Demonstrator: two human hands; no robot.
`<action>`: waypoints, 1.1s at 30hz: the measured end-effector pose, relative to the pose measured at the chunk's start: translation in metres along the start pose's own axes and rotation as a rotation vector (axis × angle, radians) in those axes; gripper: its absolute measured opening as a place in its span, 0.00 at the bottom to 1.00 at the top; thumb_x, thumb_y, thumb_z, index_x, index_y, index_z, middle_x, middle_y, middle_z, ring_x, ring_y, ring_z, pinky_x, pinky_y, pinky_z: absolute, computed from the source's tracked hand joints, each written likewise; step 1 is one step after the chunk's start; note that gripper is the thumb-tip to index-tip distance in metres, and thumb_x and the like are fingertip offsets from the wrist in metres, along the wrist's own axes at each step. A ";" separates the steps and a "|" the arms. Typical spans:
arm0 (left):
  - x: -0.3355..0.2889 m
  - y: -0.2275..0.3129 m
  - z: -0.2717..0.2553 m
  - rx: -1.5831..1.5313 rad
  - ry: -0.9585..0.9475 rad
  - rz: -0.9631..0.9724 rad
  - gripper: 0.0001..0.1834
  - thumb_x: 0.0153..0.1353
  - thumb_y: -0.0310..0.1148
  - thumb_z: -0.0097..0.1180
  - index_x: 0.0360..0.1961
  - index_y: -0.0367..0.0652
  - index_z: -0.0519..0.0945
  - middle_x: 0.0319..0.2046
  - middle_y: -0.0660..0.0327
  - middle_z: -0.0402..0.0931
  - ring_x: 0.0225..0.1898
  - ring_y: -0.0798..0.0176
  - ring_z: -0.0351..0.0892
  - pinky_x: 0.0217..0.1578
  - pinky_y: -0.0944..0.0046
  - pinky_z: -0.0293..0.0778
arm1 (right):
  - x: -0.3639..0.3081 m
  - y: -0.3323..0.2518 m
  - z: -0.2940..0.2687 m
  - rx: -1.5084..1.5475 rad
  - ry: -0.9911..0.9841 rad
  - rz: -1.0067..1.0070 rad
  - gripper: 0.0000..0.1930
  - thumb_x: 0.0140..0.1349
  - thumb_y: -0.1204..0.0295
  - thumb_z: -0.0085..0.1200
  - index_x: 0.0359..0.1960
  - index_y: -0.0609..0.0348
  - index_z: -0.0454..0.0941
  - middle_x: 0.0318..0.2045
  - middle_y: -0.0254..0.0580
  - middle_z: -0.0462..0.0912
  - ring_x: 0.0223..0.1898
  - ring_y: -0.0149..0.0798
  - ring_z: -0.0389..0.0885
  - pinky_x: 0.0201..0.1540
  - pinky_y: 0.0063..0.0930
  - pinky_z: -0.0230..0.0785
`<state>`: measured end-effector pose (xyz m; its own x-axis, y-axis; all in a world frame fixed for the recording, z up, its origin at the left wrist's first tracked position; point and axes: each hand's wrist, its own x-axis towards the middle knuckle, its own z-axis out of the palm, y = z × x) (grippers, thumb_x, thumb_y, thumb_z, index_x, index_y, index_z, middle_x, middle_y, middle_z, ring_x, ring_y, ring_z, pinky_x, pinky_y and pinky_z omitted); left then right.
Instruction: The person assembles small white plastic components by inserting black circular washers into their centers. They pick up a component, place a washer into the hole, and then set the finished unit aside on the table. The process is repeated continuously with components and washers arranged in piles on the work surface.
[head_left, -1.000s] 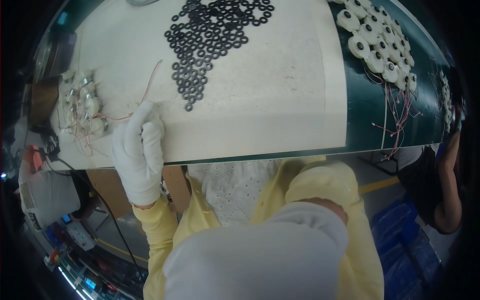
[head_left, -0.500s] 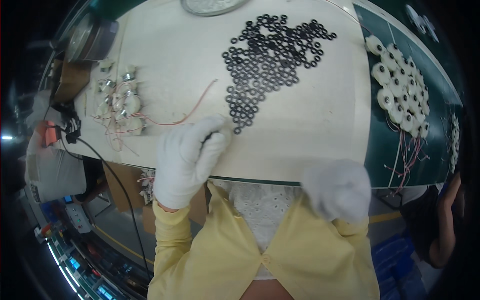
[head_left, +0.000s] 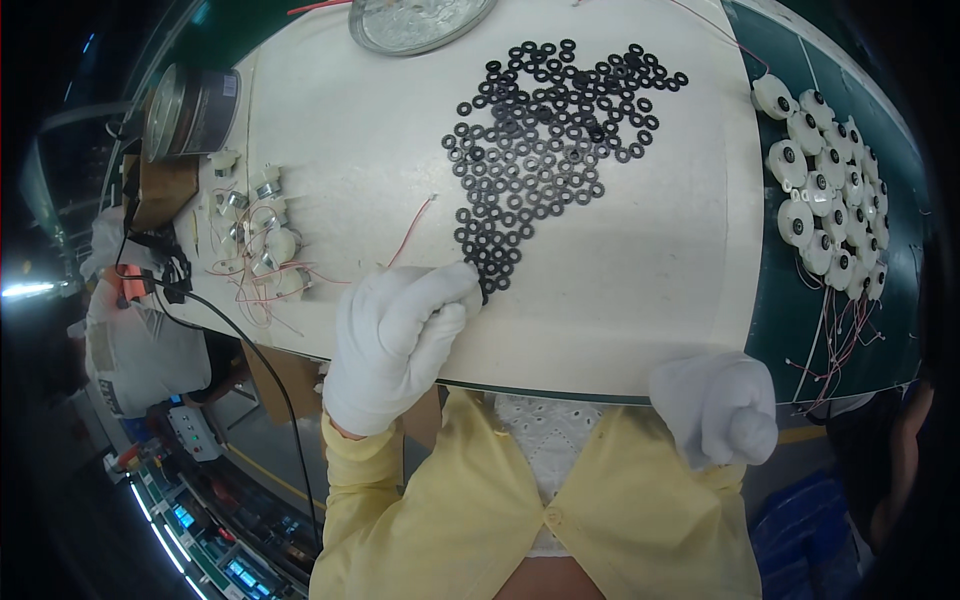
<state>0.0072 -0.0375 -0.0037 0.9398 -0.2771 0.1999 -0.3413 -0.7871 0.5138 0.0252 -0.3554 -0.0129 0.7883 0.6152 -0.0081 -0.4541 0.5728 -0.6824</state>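
Many small black rings (head_left: 530, 150) lie spread over the white tabletop, narrowing to a tail toward me. At the near end of that tail is my left hand (head_left: 400, 335) in a white glove, its fingers curled and pressed together. Its fingertips touch the nearest rings and partly cover them; whether one is pinched cannot be made out. My right hand (head_left: 715, 410), also gloved in white, hangs at the table's front edge to the right. Its fingers are folded in, and anything inside them is hidden.
Left on the table lie white parts with metal cylinders and red wires (head_left: 270, 240), near a round tin (head_left: 190, 110). A shallow round dish (head_left: 420, 20) stands at the back. Rows of white round parts (head_left: 830, 190) with wires cover the green surface at right. A black cable (head_left: 240, 335) hangs at left.
The view has shifted slightly, so the table sits lower and further right. My left fingertips have moved onto the tail's near rings, which look more bunched. My right hand, blurred before, is now clearer.
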 end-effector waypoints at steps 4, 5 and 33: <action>0.013 0.003 -0.010 0.119 -0.075 0.104 0.16 0.59 0.27 0.64 0.50 0.47 0.81 0.37 0.62 0.79 0.35 0.55 0.78 0.36 0.56 0.72 | 0.001 0.001 -0.015 0.008 -0.148 0.005 0.12 0.59 0.75 0.52 0.16 0.52 0.73 0.19 0.35 0.81 0.17 0.32 0.65 0.22 0.27 0.56; 0.016 0.002 -0.011 0.153 -0.075 0.142 0.17 0.57 0.29 0.66 0.49 0.49 0.82 0.37 0.63 0.78 0.34 0.55 0.77 0.33 0.57 0.72 | 0.000 0.002 -0.015 -0.003 -0.151 0.002 0.12 0.58 0.75 0.53 0.16 0.53 0.74 0.20 0.35 0.81 0.17 0.32 0.66 0.22 0.27 0.56; -0.004 0.011 -0.017 -0.189 -0.171 -0.207 0.07 0.68 0.26 0.57 0.46 0.38 0.76 0.35 0.59 0.80 0.34 0.62 0.79 0.33 0.61 0.75 | -0.004 -0.001 -0.001 -0.142 -0.030 0.046 0.09 0.62 0.80 0.52 0.24 0.62 0.79 0.25 0.43 0.82 0.25 0.32 0.76 0.30 0.24 0.68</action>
<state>-0.0007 -0.0354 0.0154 0.9729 -0.2231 -0.0601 -0.1244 -0.7249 0.6776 0.0230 -0.3597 -0.0130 0.7543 0.6562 -0.0216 -0.4247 0.4626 -0.7782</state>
